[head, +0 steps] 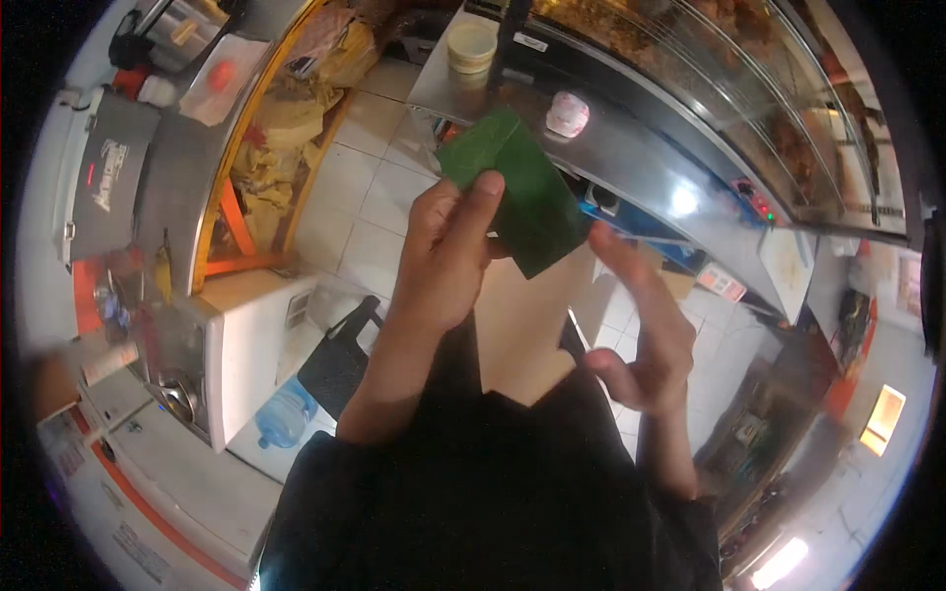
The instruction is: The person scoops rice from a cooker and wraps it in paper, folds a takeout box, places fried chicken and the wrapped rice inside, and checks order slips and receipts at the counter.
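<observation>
A green rectangular sheet, its material unclear, with a fold or overlapping layer at its upper left [536,196], is held up in front of me. My left hand [451,251] pinches its lower left edge, thumb on top. Just right of the sheet is my right hand [650,332], thumb and forefinger spread with nothing between them; its fingertip is near the sheet's right corner, and I cannot tell whether it touches. Beyond the sheet, a small white and pink wrapped roll [567,114] stands on the metal counter [628,170].
A lidded round tub [471,48] stands on the counter, before a glass display case [687,66]. At left are a yellow-edged shelf holding crumpled brown paper [284,122], a white appliance [255,354] and a black chair [336,362]. A blue water jug [284,417] lies on the floor.
</observation>
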Demonstrator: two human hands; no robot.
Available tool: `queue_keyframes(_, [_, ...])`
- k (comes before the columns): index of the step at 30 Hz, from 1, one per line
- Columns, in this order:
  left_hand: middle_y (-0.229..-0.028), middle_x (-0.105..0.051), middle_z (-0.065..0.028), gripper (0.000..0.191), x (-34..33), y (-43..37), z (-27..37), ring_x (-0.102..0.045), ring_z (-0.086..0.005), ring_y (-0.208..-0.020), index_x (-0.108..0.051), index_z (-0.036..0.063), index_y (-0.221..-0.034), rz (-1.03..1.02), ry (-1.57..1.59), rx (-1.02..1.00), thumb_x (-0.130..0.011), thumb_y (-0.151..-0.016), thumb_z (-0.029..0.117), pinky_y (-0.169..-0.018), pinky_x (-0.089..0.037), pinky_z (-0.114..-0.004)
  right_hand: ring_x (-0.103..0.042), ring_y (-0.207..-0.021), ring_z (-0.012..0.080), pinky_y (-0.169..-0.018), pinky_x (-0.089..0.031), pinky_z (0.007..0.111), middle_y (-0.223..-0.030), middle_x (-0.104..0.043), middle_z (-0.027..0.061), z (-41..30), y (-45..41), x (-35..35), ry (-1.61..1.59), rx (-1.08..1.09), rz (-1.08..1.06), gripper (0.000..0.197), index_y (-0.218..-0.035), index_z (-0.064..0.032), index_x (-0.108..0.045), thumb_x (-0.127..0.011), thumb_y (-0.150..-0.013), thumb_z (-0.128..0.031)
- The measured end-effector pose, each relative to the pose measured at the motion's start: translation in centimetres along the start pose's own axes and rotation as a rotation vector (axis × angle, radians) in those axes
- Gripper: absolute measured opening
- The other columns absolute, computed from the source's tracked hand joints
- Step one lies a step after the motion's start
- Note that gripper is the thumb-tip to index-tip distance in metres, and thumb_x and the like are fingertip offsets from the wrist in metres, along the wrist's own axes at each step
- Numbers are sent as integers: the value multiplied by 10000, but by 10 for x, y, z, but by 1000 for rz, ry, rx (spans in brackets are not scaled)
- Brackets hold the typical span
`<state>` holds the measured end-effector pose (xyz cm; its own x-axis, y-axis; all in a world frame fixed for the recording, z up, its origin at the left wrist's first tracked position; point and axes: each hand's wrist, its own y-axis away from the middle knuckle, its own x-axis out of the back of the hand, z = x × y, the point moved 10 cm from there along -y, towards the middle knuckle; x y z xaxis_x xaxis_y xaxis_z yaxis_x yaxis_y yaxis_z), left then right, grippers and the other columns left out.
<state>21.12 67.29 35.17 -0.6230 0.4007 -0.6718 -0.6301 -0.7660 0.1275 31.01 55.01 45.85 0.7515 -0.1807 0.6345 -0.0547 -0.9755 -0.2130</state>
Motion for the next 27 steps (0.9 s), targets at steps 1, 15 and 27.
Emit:
queue_keyframes(1, [-1101,-659,-86,291,1,0,0,-673,-159,-958,-579,2,-1236,13,29,0,-508,-1049,214,-778,-609,-325,-475,-1344,420,-1068,-431,455,-1462,-483,233,2,-1,-4,-103,44,39,843,-1488,-114,-431,-781,-789,-430])
queue_keyframes(15, [-1026,-668,-64,324,-14,-9,12,-636,-80,-874,-592,-23,-1175,183,-311,-113,-523,-1050,268,-745,-518,-240,-429,-1357,406,-1099,-408,454,-1463,-453,197,7,-41,-11,278,161,-41,590,-1300,-3,-595,-772,-742,-73])
queue_keyframes(27, [-1091,-645,-83,329,-74,-53,-60,-604,-108,-986,-562,-47,-1209,71,-153,75,-486,-1065,239,-849,-483,-264,-489,-1328,423,-1045,-456,507,-1332,-552,230,80,-4,31,206,-49,399,412,-1205,7,-657,-716,-797,14])
